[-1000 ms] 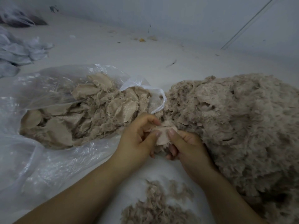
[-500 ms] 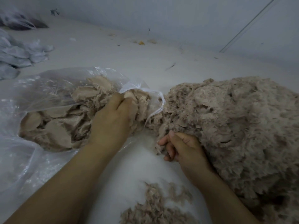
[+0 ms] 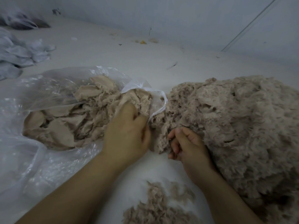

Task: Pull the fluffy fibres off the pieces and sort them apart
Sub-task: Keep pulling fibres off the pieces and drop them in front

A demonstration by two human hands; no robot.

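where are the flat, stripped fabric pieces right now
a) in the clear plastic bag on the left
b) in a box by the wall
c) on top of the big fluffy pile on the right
a: the flat beige pieces lie inside the clear plastic bag on the left, while the fluffy pile sits to the right.

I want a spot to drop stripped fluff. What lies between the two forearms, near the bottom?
In the head view, a small heap of loose fibres lies on the white surface between the forearms; bare surface above it.
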